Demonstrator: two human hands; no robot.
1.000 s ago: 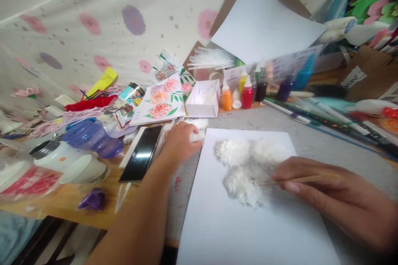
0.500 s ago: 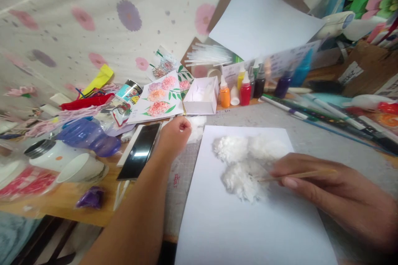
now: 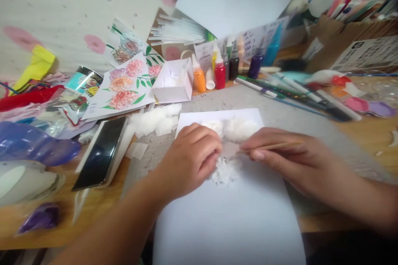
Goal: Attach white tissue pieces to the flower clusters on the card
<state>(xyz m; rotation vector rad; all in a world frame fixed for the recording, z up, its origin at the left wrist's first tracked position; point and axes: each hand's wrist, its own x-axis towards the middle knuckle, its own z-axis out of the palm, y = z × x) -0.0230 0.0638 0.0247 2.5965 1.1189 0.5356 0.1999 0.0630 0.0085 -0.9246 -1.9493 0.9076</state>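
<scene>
the left hand (image 3: 191,155) is curled and pressing on a fluffy white puff (image 3: 224,170) on the white paper (image 3: 230,215), and the right hand (image 3: 281,159) pinches a thin wooden stick (image 3: 267,147) poking at it. if the stick pushes too hard, the soft puff could tear or slide, and the sharp end might jab a finger so close by.

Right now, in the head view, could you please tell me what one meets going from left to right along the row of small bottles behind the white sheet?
Orange bottle → small white bottle → red bottle → black bottle → purple bottle.
</scene>
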